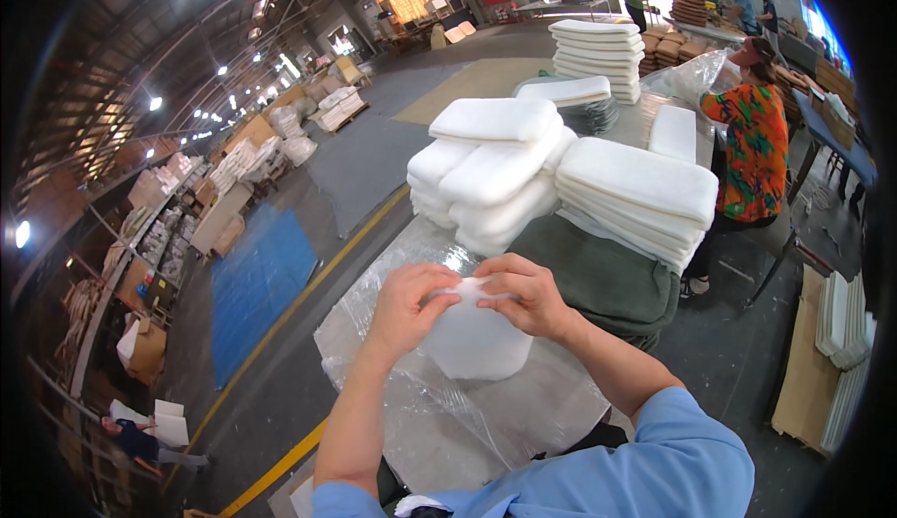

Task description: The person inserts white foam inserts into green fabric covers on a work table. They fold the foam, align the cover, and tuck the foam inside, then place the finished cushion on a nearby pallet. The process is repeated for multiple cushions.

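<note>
Seen from the head camera, a worker in a blue short-sleeved shirt grips a white foam pad (475,336) at a long table (561,397) spread with clear plastic sheeting (439,415). The left hand (408,305) and right hand (523,292) both pinch the pad's upper edge, fingers curled over it and thumbs on the near face, knuckles almost meeting. The pad stands tilted up on the sheeting, just in front of the worker. Behind it lies a stack of dark green covers (607,280), and beyond that, piles of white cushions (523,172). Farther along the table a seated person in an orange patterned top (752,149) faces away, beside taller cushion stacks (598,56). A yellow floor line (308,284) runs left of the table
</note>
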The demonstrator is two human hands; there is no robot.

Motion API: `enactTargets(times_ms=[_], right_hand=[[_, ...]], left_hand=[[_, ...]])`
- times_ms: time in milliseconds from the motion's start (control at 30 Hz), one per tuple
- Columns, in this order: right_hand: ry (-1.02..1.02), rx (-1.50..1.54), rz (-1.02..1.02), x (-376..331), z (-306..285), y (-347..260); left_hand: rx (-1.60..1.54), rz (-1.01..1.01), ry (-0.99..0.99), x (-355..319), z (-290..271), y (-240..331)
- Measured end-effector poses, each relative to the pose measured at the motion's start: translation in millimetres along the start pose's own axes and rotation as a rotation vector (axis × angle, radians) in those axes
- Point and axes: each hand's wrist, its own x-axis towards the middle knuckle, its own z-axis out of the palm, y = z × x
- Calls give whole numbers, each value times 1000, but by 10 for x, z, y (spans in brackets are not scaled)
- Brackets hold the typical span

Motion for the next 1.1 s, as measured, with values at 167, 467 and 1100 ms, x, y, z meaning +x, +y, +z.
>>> enactTargets(times_ms=[167,467,1100], right_hand=[[90,-1,-34,1,32,-12],[163,-2,82,89,101,-46],[-365,478,1069,443,126,46]], left_hand=[[130,97,181,-95,160,10],[218,-53,293,-146,252,99],[146,-612,-302,-7,-167,251]])
